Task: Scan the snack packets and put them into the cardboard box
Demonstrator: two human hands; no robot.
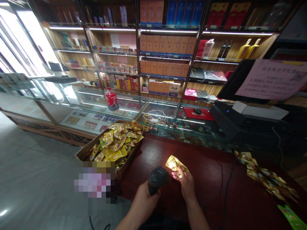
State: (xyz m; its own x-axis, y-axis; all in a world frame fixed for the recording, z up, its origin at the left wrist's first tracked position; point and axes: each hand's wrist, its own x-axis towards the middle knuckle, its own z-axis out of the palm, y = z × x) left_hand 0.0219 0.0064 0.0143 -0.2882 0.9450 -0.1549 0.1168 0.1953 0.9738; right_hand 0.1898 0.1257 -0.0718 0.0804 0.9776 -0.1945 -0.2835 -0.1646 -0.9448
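Note:
My left hand (145, 196) is wrapped round the handle of a black barcode scanner (158, 177), whose head tilts up and to the right. In my right hand (185, 183) a shiny gold snack packet (174, 163) is pinched between thumb and fingers, just right of the scanner head and apart from it. Left of both hands stands an open cardboard box (131, 161), heaped with gold and yellow packets (116, 140). More gold packets (266, 177) lie in a row at the right of the dark red wooden counter (153, 150).
A glass display counter (96, 107) runs behind, bearing a red bottle (111, 99) and a white cable (155, 115). At the right are a black monitor (235, 80) and a mouse on a red mat (199, 113). A green packet (291, 217) lies front right. A dark cord (227, 191) crosses the counter.

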